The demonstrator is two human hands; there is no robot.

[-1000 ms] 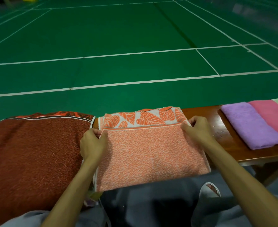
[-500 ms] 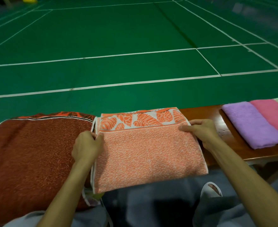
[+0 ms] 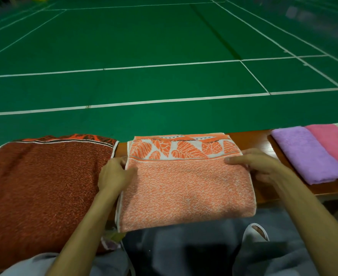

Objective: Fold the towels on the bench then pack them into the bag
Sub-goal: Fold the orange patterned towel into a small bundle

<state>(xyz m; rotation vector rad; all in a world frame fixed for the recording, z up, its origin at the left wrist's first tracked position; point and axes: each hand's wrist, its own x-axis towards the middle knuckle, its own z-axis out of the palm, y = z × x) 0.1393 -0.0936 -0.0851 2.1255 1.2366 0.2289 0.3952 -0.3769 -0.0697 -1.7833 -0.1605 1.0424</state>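
Left hand (image 3: 114,174) and right hand (image 3: 260,166) have slid outward along the orange towel (image 3: 184,188), each grip pinching a side edge.

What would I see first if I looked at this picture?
The folded orange leafy towel in the middle of the bench, with the left hand and right hand holding its side edges. A big dark red towel lies to its left, a purple towel and a pink towel to its right. Behind stretches a green court floor with white lines.

Indoor badminton court: green sports flooring (image 3: 164,36) with white boundary lines (image 3: 164,65) toward 12 o'clock; wooden bench (image 3: 251,140) at 2 o'clock.
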